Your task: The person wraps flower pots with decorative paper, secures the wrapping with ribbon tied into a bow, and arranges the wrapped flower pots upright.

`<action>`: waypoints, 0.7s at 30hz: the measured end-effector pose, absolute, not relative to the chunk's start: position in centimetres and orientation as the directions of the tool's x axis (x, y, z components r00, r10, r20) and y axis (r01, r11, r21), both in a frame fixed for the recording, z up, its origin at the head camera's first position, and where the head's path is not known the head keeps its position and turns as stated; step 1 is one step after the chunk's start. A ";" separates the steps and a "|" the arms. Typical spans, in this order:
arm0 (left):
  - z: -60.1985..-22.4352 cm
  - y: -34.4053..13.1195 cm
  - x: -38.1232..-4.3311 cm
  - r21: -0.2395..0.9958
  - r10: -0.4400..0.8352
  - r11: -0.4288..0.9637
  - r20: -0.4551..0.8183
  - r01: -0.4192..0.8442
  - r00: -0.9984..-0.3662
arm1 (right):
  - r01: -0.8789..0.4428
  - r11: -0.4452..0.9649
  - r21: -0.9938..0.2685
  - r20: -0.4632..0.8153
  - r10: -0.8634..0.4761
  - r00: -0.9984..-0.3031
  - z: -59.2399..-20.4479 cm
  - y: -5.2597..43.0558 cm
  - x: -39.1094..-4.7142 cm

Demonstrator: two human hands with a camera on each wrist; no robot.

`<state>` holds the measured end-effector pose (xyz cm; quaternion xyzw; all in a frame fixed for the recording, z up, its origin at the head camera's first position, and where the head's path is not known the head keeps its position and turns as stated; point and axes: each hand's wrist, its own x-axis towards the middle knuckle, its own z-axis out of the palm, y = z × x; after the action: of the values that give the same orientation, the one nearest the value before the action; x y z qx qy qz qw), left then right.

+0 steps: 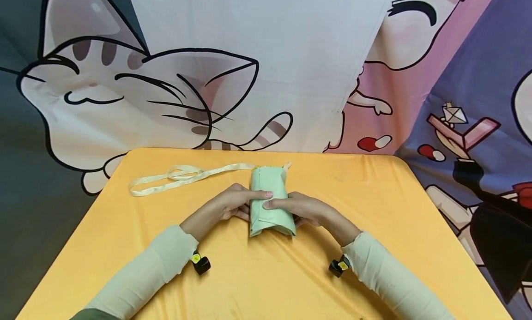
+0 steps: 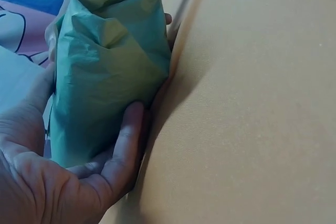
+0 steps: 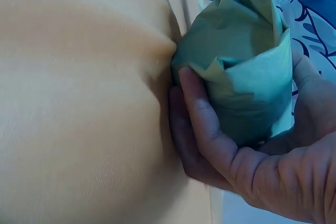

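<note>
A pale green paper-wrapped bundle [image 1: 268,223] lies upright-lengthwise near the middle of the table, its near end folded and creased. My left hand [image 1: 237,201] grips its left side, thumb on top and fingers curled underneath. From the other side my right hand [image 1: 306,207] holds it the same way, its thumb beside the left thumb. In the left wrist view the crumpled end of the bundle [image 2: 110,77] shows; the right wrist view shows an open fold in the paper [image 3: 247,72]. What the paper wraps is hidden. A cream ribbon [image 1: 238,166] trails left from the bundle's far end.
A yellow cloth [image 1: 353,181] covers the table, wrinkled near the bundle. Behind its far edge hangs a cartoon-printed backdrop [image 1: 311,57]. Small black cameras are strapped at the left wrist [image 1: 202,264] and the right wrist [image 1: 335,267].
</note>
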<state>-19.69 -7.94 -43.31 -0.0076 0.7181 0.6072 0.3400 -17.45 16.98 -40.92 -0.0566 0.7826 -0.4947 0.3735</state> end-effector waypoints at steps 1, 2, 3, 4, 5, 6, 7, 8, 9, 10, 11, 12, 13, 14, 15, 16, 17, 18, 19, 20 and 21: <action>-43.3 -7.9 -19.7 0.867 0.398 0.267 -0.497 -0.420 -0.771 | 0.266 0.511 -0.817 -0.525 -0.471 -0.709 -40.9 17.2 -17.6; -43.3 -7.9 -19.7 0.867 0.395 0.270 -0.497 -0.419 -0.773 | 0.248 0.520 -0.818 -0.523 -0.488 -0.699 -40.8 17.4 -17.7; -43.3 -7.9 -19.7 0.867 0.392 0.273 -0.497 -0.418 -0.774 | 0.231 0.532 -0.814 -0.526 -0.507 -0.683 -40.6 17.8 -17.9; -43.3 -7.9 -19.7 0.866 0.391 0.275 -0.497 -0.417 -0.775 | 0.216 0.549 -0.808 -0.531 -0.519 -0.669 -40.3 18.2 -18.3; -43.3 -7.9 -19.7 0.865 0.389 0.277 -0.498 -0.418 -0.775 | 0.202 0.564 -0.801 -0.539 -0.531 -0.654 -40.0 18.8 -18.7; -43.3 -7.9 -19.7 0.865 0.389 0.277 -0.499 -0.418 -0.775 | 0.184 0.577 -0.796 -0.543 -0.546 -0.638 -39.7 19.4 -19.4; -43.3 -7.8 -19.8 0.866 0.390 0.278 -0.497 -0.415 -0.775 | 0.168 0.586 -0.793 -0.543 -0.553 -0.632 -39.3 20.0 -20.1; -43.3 -7.8 -19.8 0.867 0.391 0.278 -0.495 -0.413 -0.776 | 0.147 0.591 -0.793 -0.535 -0.560 -0.633 -39.0 20.7 -20.9; -43.3 -7.8 -19.8 0.868 0.391 0.279 -0.494 -0.412 -0.776 | 0.122 0.596 -0.794 -0.516 -0.554 -0.653 -38.8 21.3 -21.8; -43.2 -7.8 -19.8 0.868 0.391 0.280 -0.494 -0.411 -0.777 | 0.083 0.594 -0.800 -0.477 -0.546 -0.688 -38.9 21.8 -22.7; -43.2 -7.8 -19.8 0.868 0.389 0.280 -0.494 -0.411 -0.778 | 0.031 0.591 -0.806 -0.423 -0.539 -0.728 -39.1 22.2 -23.6; -43.2 -7.8 -19.8 0.868 0.387 0.280 -0.493 -0.410 -0.779 | -0.039 0.596 -0.802 -0.355 -0.528 -0.771 -39.4 22.4 -24.5; -43.2 -7.8 -19.8 0.868 0.387 0.281 -0.493 -0.409 -0.780 | -0.108 0.613 -0.783 -0.284 -0.507 -0.814 -40.0 22.4 -25.4; -43.2 -7.8 -19.8 0.867 0.386 0.281 -0.495 -0.412 -0.778 | -0.175 0.635 -0.752 -0.213 -0.485 -0.848 -40.6 22.4 -26.1; -43.2 -7.8 -19.7 0.866 0.387 0.282 -0.497 -0.413 -0.777 | -0.229 0.659 -0.716 -0.146 -0.463 -0.874 -41.2 22.2 -26.8; -43.2 -7.8 -19.7 0.866 0.388 0.283 -0.497 -0.413 -0.776 | -0.287 0.687 -0.668 -0.086 -0.454 -0.887 -41.8 22.0 -27.4; -43.3 -7.8 -19.7 0.865 0.389 0.284 -0.498 -0.414 -0.775 | -0.331 0.716 -0.615 -0.044 -0.450 -0.892 -42.3 21.8 -27.8; -43.3 -7.8 -19.7 0.865 0.390 0.284 -0.498 -0.413 -0.774 | -0.372 0.742 -0.558 -0.012 -0.456 -0.890 -42.8 21.6 -28.2; -43.3 -7.8 -19.6 0.865 0.389 0.284 -0.499 -0.414 -0.774 | -0.408 0.759 -0.507 0.011 -0.468 -0.884 -43.1 21.3 -28.5; -43.3 -7.8 -19.6 0.866 0.389 0.282 -0.497 -0.414 -0.776 | -0.440 0.770 -0.461 0.029 -0.483 -0.875 -43.3 21.1 -28.7; -43.4 -7.8 -19.6 0.867 0.387 0.278 -0.495 -0.413 -0.778 | -0.473 0.779 -0.412 0.045 -0.502 -0.864 -43.4 20.8 -28.9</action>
<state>-19.63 -7.75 -43.36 -0.0088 0.7269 0.6006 0.3330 -28.88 20.84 -43.41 -0.2586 0.9424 -0.2093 0.0338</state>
